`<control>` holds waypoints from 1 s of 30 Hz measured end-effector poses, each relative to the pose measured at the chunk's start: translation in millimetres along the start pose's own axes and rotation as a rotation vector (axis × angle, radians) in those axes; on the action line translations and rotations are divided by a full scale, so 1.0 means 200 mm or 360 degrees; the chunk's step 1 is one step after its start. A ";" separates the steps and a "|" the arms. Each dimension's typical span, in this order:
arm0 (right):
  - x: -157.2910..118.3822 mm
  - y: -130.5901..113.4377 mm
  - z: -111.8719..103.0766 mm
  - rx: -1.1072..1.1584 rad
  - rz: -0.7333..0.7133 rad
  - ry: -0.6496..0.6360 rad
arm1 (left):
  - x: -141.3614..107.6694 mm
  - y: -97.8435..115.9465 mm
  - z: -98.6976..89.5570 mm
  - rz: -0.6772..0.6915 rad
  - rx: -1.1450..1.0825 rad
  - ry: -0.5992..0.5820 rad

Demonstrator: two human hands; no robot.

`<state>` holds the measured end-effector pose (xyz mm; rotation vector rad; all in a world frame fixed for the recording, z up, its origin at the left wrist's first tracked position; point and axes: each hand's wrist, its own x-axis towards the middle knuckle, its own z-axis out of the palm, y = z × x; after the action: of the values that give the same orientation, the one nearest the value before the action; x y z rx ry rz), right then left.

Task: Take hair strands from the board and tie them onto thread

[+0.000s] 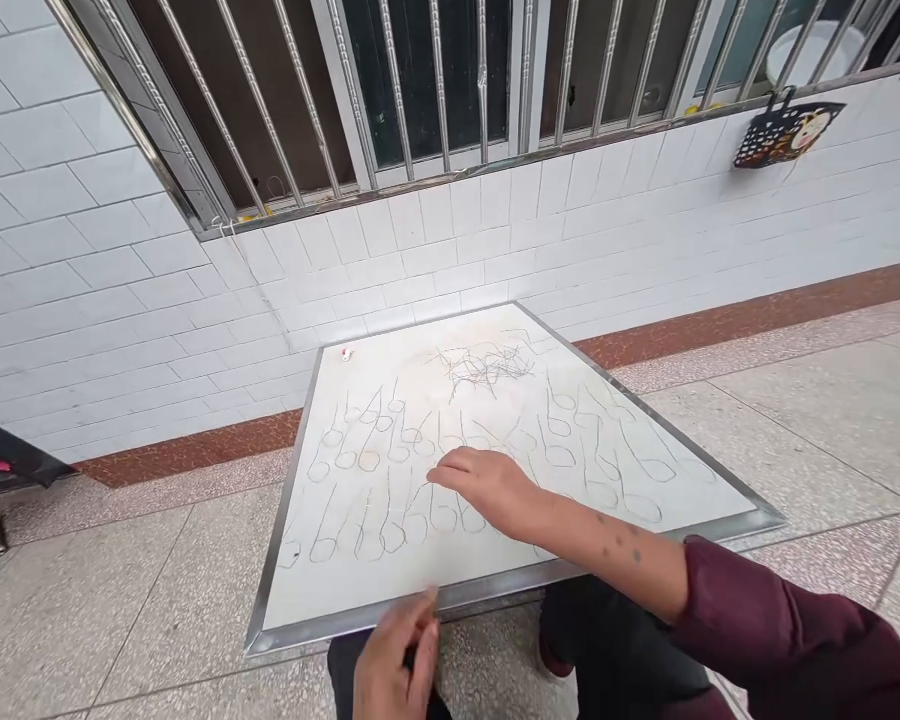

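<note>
A white table (330,590) with a metal rim stands in front of me. Rows of thin, dark, wire-like pieces (393,540) lie across it, each with a loop at one end and a straight tail. Farther back is a tangled heap of loose thin strands (489,366). My right hand (487,485) reaches in low over the middle of the rows, fingers pressed together and pointing left; anything in them is too thin to make out. At the near rim, my left hand (401,650) has curled fingers and a blurred fingertip; its contents are hidden.
A small red-and-white object (346,354) lies in the far left corner of the table. Behind it rises a white tiled wall (420,250) with a barred window (435,90). A dotted bag (780,132) hangs at the right. My legs (607,640) are under the near edge.
</note>
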<state>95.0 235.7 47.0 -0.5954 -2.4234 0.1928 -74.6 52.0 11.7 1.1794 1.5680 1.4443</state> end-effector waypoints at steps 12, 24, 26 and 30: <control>-0.24 -0.45 0.00 0.0661 0.0583 -0.0021 | -0.19 0.09 -0.13 0.0648 0.0443 0.0815; -0.44 -0.62 0.04 0.0457 -0.0146 0.0481 | -0.30 0.15 -0.01 -0.0440 -0.0638 -0.0068; -0.45 -0.61 0.05 0.0478 0.0002 0.0440 | -0.31 0.17 -0.04 -0.0316 -0.0524 -0.0032; -0.45 -0.55 0.07 0.0492 0.0558 0.0360 | -0.36 0.27 -0.17 0.0171 -0.0109 0.0561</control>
<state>109.7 95.4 17.7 -0.8439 -2.0053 0.6004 -72.2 -29.5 63.6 1.0225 1.6899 1.8405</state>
